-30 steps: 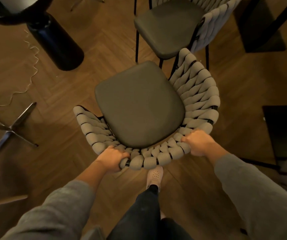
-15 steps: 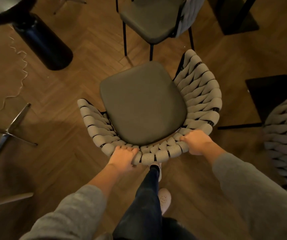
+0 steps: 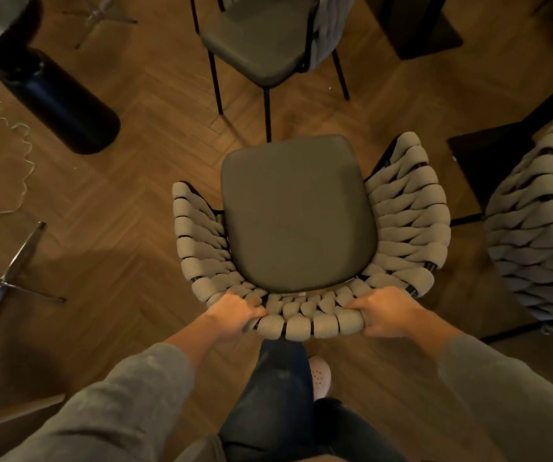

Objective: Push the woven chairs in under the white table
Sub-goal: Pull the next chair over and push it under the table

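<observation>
A woven chair point(image 3: 298, 215) with a dark seat pad and a thick beige rope backrest stands right in front of me on the wood floor. My left hand point(image 3: 232, 311) grips the left part of its top rail, and my right hand point(image 3: 385, 315) grips the right part. A second woven chair point(image 3: 262, 38) stands beyond it at the top of the view. A third woven chair point(image 3: 535, 235) shows its backrest at the right edge. The white table itself is not plainly visible; only dark legs and a base point(image 3: 421, 28) appear at the top right.
A black cylindrical pedestal point(image 3: 58, 105) stands at upper left under a round top. A chrome star base point(image 3: 5, 281) lies at left, with a thin cable point(image 3: 18, 161) curling across the floor. A dark flat base point(image 3: 488, 171) sits right of the held chair. My leg and white shoe point(image 3: 318, 375) are below.
The held chair has swung round and moved away from the far chair, toward the right. A third woven chair has come into view at right. Both hands kept hold of the backrest.
</observation>
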Demonstrator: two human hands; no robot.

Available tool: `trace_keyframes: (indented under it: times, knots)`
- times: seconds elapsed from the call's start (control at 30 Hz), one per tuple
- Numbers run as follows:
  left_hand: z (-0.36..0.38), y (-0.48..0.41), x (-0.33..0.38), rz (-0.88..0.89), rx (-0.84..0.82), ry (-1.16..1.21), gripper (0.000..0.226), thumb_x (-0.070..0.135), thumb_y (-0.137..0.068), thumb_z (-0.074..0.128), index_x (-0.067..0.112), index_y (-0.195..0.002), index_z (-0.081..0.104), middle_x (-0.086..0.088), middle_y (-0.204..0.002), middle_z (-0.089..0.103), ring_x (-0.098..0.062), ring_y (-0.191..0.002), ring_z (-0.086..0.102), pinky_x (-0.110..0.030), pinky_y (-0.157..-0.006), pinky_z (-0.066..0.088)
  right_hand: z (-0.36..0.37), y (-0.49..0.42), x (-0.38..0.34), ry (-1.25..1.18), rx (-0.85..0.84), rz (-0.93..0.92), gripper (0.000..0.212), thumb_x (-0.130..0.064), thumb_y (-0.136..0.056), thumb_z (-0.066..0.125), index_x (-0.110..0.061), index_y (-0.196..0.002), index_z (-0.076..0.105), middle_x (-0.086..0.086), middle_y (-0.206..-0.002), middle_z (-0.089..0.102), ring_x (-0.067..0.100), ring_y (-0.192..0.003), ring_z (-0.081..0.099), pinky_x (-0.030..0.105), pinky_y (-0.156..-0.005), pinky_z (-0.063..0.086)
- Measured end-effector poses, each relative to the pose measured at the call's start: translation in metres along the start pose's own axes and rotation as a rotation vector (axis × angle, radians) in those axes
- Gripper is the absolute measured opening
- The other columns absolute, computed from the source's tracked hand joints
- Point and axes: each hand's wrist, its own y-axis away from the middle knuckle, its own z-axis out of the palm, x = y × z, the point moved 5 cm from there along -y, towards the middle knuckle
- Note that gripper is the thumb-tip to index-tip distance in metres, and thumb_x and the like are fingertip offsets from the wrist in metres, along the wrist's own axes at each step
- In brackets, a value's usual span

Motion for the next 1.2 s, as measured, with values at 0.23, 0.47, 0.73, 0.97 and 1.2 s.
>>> trace_keyframes:
  times: [0.23,0.47,0.73,0.97,1.2]
  knots:
    - [-0.063,-0.051,-0.052,0.081,-0.043,-0.104,0.05,0.021,-0.098,0.05,0.025,-0.145,0.035,-0.006,-0.139,0.046,-0.03,-0.111,0.057,-0.042,-0.09,0.046,-0.031,-0.021,0.082,0.095,-0.044,0.133,0.058,-0.029,-0.086,0.062,-0.037,-0.14,0.042,-0.005,-0.135,0.054,0.018,-0.13,0.044,0.051,-0.119,0.009]
    - [-0.141,-0.124,-0.125,0.199,-0.06,-0.234,0.051,0.017,-0.096,0.05,0.025,-0.144,0.035,-0.01,-0.139,0.043,-0.034,-0.108,0.056,-0.048,-0.093,0.047,-0.073,-0.052,0.125,0.006,0.031,0.281,0.046,-0.029,-0.088,0.055,-0.039,-0.133,0.048,-0.005,-0.13,0.055,0.019,-0.123,0.047,0.045,-0.114,0.019]
    - [-0.242,-0.208,-0.179,0.317,-0.059,-0.437,0.051,0.016,-0.099,0.046,0.025,-0.147,0.031,-0.008,-0.147,0.04,-0.033,-0.115,0.055,-0.045,-0.099,0.039,-0.112,-0.075,0.194,-0.171,0.033,0.328,0.058,-0.04,-0.083,0.057,-0.048,-0.136,0.035,-0.008,-0.121,0.059,0.017,-0.101,0.058,0.031,-0.086,0.045]
    - [-0.323,-0.278,-0.208,0.322,-0.078,-0.512,0.058,0.014,-0.099,0.047,0.031,-0.151,0.028,-0.001,-0.155,0.031,-0.029,-0.133,0.042,-0.049,-0.112,0.026,-0.148,-0.089,0.254,-0.227,0.066,0.407,0.054,-0.039,-0.084,0.057,-0.044,-0.136,0.04,-0.006,-0.118,0.061,0.018,-0.098,0.058,0.032,-0.086,0.041]
    - [-0.391,-0.33,-0.23,0.332,-0.021,-0.52,0.056,0.017,-0.098,0.049,0.035,-0.148,0.033,0.003,-0.153,0.036,-0.025,-0.136,0.039,-0.049,-0.113,0.025,-0.175,-0.112,0.298,-0.3,0.107,0.531,0.048,-0.046,-0.082,0.055,-0.044,-0.129,0.047,-0.01,-0.106,0.062,0.013,-0.09,0.057,0.03,-0.082,0.045]
